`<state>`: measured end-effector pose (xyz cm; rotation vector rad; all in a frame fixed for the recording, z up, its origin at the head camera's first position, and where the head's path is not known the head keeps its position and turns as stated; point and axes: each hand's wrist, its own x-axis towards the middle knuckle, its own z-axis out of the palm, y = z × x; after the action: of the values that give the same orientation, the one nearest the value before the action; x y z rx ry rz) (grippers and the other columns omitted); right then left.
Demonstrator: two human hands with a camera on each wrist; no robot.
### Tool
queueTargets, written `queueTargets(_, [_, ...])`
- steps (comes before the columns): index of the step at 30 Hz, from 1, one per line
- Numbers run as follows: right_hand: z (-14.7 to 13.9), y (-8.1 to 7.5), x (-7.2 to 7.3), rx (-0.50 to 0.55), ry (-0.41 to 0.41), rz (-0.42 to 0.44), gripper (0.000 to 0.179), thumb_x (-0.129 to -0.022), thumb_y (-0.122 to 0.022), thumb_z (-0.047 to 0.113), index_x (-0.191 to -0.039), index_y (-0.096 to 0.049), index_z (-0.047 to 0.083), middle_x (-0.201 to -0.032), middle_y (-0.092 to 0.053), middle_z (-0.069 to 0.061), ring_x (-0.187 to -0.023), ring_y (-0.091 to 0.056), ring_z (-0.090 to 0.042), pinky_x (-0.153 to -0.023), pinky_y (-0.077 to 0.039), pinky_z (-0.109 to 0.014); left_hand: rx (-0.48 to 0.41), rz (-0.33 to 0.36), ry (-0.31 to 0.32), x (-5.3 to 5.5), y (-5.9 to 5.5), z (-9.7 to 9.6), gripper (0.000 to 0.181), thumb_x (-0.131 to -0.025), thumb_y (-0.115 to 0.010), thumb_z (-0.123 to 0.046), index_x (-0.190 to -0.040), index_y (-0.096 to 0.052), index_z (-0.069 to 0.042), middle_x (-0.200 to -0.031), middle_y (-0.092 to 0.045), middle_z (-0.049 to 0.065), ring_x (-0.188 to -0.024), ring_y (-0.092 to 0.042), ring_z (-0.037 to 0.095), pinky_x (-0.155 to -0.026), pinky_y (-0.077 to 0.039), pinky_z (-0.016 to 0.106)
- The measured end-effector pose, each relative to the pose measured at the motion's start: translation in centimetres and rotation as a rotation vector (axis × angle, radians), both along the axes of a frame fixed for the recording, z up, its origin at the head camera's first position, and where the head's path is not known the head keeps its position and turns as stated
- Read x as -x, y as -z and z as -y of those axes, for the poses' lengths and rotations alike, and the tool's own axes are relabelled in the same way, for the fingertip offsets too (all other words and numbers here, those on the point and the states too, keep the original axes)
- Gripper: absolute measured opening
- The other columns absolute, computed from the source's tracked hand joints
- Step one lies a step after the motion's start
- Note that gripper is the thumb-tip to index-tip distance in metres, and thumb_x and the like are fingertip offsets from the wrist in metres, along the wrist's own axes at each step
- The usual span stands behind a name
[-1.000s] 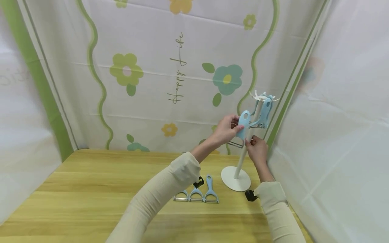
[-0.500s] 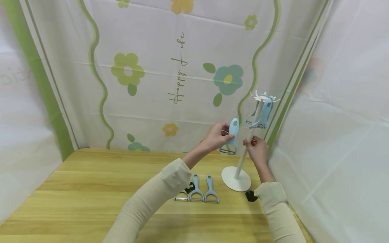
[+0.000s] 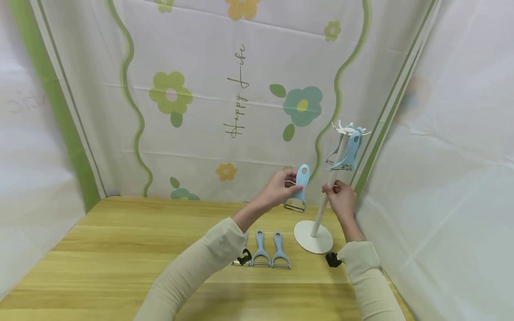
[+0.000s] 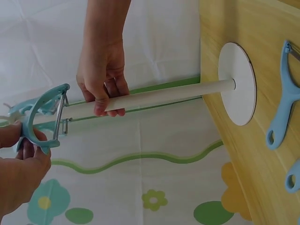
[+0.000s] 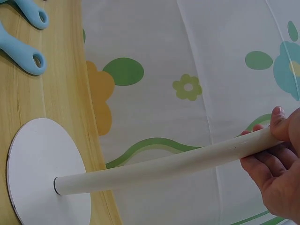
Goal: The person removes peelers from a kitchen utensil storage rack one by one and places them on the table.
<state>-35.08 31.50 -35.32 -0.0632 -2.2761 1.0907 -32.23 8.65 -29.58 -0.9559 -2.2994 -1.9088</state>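
Note:
My left hand [image 3: 279, 189] pinches a light blue Y-shaped peeler [image 3: 302, 178] by its handle, blade end down, to the left of a white stand. In the left wrist view the held peeler's forked head [image 4: 47, 115] overlaps the stand's upper part. My right hand [image 3: 341, 198] grips the stand's pole [image 5: 187, 171] below the hanging peelers, thumb and fingers around it. Several blue peelers [image 3: 351, 149] hang from the white hooks [image 3: 348, 129] at the top. The stand's round base [image 3: 313, 237] sits on the wooden table.
Blue peelers lie side by side on the wooden table [image 3: 120, 258], one [image 3: 279, 249] nearest the base and another [image 3: 261, 247] beside it; a third is partly hidden by my left sleeve. White printed cloth [image 3: 201, 89] rises behind the table and close along the right side.
My left hand has moved left and down with the peeler, away from the stand and its hanging peelers. My right hand stays on the pole.

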Motion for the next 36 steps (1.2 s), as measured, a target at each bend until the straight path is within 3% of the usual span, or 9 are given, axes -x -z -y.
queueTargets(7, [0.0, 0.0, 0.1, 0.010, -0.014, 0.003, 0.025, -0.097, -0.064, 0.017, -0.113, -0.072, 0.000, -0.099, -0.076, -0.020, -0.094, -0.074, -0.031, -0.081, -0.060, -0.040, 0.004, 0.063, 0.003, -0.5, 0.8, 0.6, 0.026, -0.095, -0.061, 0.003, -0.121, -0.059, 0.008, -0.112, -0.065, 0.022, -0.097, -0.066, 0.023, -0.086, -0.057, 0.026])
queueTargets(14, [0.0, -0.1, 0.0, 0.013, -0.016, 0.005, 0.025, -0.097, -0.065, 0.016, -0.112, -0.072, -0.002, -0.099, -0.076, -0.020, -0.094, -0.074, -0.031, -0.072, -0.056, -0.019, 0.008, 0.089, 0.007, -0.6, 2.3, 1.5, 0.023, -0.095, -0.060, 0.003, -0.117, -0.060, 0.009, -0.111, -0.067, 0.022, -0.093, -0.066, 0.018, -0.084, -0.058, 0.027])
queueTargets(20, [-0.1, 0.0, 0.1, 0.004, -0.014, 0.009, 0.026, -0.096, -0.065, 0.016, -0.114, -0.071, -0.002, -0.099, -0.076, -0.020, -0.095, -0.074, -0.031, -0.075, -0.060, -0.027, 0.005, 0.127, -0.018, -0.9, 3.8, 2.7, 0.024, -0.095, -0.061, 0.004, -0.118, -0.059, 0.009, -0.111, -0.066, 0.022, -0.092, -0.065, 0.017, -0.085, -0.058, 0.029])
queueTargets(26, [-0.2, 0.1, 0.3, -0.001, 0.003, 0.014, 0.025, -0.097, -0.064, 0.016, -0.114, -0.072, 0.000, -0.099, -0.076, -0.018, -0.095, -0.074, -0.030, -0.070, -0.053, -0.013, 0.015, 0.141, -0.037, -1.2, 5.1, 4.0, 0.027, -0.095, -0.061, 0.003, -0.120, -0.058, 0.010, -0.113, -0.065, 0.022, -0.096, -0.065, 0.020, -0.086, -0.059, 0.030])
queueTargets(31, [-0.1, 0.3, 0.2, 0.000, -0.003, 0.026, 0.025, -0.097, -0.062, 0.014, -0.115, -0.072, 0.000, -0.101, -0.076, -0.018, -0.096, -0.074, -0.030, -0.079, -0.059, -0.031, 0.013, 0.171, -0.053, -1.3, 6.3, 5.0, 0.028, -0.094, -0.060, 0.004, -0.121, -0.057, 0.011, -0.114, -0.063, 0.022, -0.097, -0.066, 0.022, -0.086, -0.059, 0.029])
queueTargets(36, [-0.1, 0.1, 0.2, -0.006, -0.003, 0.023, 0.024, -0.098, -0.061, 0.014, -0.115, -0.072, 0.000, -0.101, -0.076, -0.019, -0.096, -0.074, -0.032, -0.086, -0.059, -0.045, 0.001, 0.203, -0.061, -1.4, 7.2, 6.1, 0.026, -0.095, -0.060, 0.004, -0.120, -0.056, 0.011, -0.114, -0.062, 0.021, -0.097, -0.065, 0.021, -0.085, -0.059, 0.029])
